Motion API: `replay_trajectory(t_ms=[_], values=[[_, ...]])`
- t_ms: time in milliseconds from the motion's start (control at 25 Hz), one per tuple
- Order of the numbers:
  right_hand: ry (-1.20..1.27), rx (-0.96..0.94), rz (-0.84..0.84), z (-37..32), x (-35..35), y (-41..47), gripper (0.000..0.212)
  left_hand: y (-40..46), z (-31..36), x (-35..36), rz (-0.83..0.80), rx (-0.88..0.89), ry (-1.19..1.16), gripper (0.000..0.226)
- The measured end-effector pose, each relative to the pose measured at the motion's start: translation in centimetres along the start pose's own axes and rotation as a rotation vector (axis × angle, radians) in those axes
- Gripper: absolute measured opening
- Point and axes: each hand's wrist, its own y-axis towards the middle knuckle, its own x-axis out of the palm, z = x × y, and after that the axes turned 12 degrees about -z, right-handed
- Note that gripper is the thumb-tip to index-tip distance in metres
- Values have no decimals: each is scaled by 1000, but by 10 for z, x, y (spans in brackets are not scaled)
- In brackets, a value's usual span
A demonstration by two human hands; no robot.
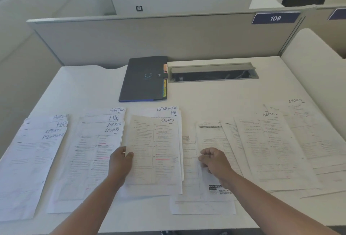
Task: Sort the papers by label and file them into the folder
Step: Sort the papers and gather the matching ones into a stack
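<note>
White papers (89, 159) lie fanned in rows across the surface (215, 94). Left hand (119, 163) pinches the SPORTS sheet (155, 150) edge. Right hand (215, 161): grip loosely curled, holding nothing.

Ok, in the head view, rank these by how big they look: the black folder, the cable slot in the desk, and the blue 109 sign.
1. black folder
2. cable slot, somewhat smaller, though it is longer
3. 109 sign, smallest, but it is farther from the camera

Papers (89, 159) cover the worktop's (215, 94) near half edge to edge. Bare worktop lies beyond them, broken only by the folder (144, 79) and the open cable tray (213, 72) against the partition (149, 38).
</note>
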Motion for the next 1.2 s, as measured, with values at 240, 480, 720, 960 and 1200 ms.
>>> replay_trajectory(t_ms=[240,480,720,960,1200], values=[[-3,23,63,11,-9,-13,14,11,1,4,31,-26,98,36],[24,22,128,29,-29,-35,15,-22,13,46,59,231,402,53],[-6,12,163,42,-63,-49,13,-78,29,124,-434,201,217,40],[-69,-26,141,56,-126,-68,13,-127,16,189,-506,91,291,49],[-252,-10,-124,71,-145,-75,19,-160,7,214,-365,334,907,81]])
